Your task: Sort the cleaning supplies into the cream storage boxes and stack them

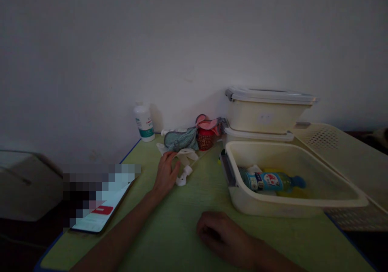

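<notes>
My left hand (166,171) reaches over the table, thumb and fingers apart, its fingertips at the edge of a crumpled white strip (187,154). A small white piece with a block-like end (183,176) lies just right of the thumb. Behind the fingers is a grey-green patterned fabric item (181,139), and beside that a red patterned cup-shaped container (205,138) with pink and patterned cloth (209,123) on top. Near the front of the table, my right hand (224,236) is curled into a loose fist, with nothing visible in it.
An open cream bin (273,207) on the right holds a bottle with a blue label (266,181). Behind it stands a lidded box (263,112). A white bottle (144,122) stands by the wall. A lit phone (104,207) lies along the table's left edge.
</notes>
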A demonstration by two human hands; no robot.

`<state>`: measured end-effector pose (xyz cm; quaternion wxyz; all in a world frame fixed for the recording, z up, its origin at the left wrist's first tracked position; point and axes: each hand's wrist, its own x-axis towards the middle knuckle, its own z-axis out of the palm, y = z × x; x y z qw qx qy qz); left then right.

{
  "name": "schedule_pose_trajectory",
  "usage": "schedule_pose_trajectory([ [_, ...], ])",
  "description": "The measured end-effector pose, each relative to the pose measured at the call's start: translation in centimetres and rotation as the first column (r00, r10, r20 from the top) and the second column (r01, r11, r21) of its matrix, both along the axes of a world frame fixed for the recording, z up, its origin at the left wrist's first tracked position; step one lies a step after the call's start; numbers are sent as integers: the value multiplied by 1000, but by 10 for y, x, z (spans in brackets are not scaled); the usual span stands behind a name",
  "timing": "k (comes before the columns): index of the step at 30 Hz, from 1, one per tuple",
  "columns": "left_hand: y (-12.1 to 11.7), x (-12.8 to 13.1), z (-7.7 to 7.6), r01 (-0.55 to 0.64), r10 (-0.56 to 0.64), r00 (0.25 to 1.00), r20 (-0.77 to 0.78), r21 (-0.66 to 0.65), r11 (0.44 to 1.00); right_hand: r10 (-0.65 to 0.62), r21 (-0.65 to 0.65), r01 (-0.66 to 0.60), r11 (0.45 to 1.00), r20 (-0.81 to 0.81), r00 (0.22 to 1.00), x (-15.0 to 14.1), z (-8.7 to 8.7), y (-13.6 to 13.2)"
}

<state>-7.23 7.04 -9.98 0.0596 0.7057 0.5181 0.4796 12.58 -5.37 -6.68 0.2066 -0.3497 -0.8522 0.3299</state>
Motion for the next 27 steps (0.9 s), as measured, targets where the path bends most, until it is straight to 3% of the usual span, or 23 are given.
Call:
schedule_pose_trajectory([
  [4,-11,6,4,28,-27,999,-25,41,999,41,83,-47,995,73,996,0,-1,-1],
  [7,-19,10,7,100,-88,991,-104,115,988,71,272,-122,955,193,979,3,-6,-2],
  [9,-25,13,7,180,-143,970,-195,187,966,68,449,-194,872,281,957,5,-9,-2],
  [11,-30,16,8,261,-192,942,-276,241,935,49,620,-235,749,302,952,8,-11,-1],
  [14,-34,19,8,316,-225,919,-323,267,910,17,813,-151,562,171,985,12,-6,0],
  [16,-34,20,8,309,-224,923,-311,254,917,22,884,-73,461,71,997,15,2,-1],
  [18,-34,19,7,295,-223,929,-295,230,927,33,912,-58,406,49,998,19,14,-4],
  [24,-34,19,0,323,-265,918,-294,169,931,49,898,-237,372,236,971,47,60,-28],
  [26,-35,25,5,348,-304,914,-270,132,928,5,865,-315,391,340,940,63,83,-33],
  [27,-34,30,11,361,-327,914,-242,115,925,-20,865,-351,360,383,924,72,95,-34],
])
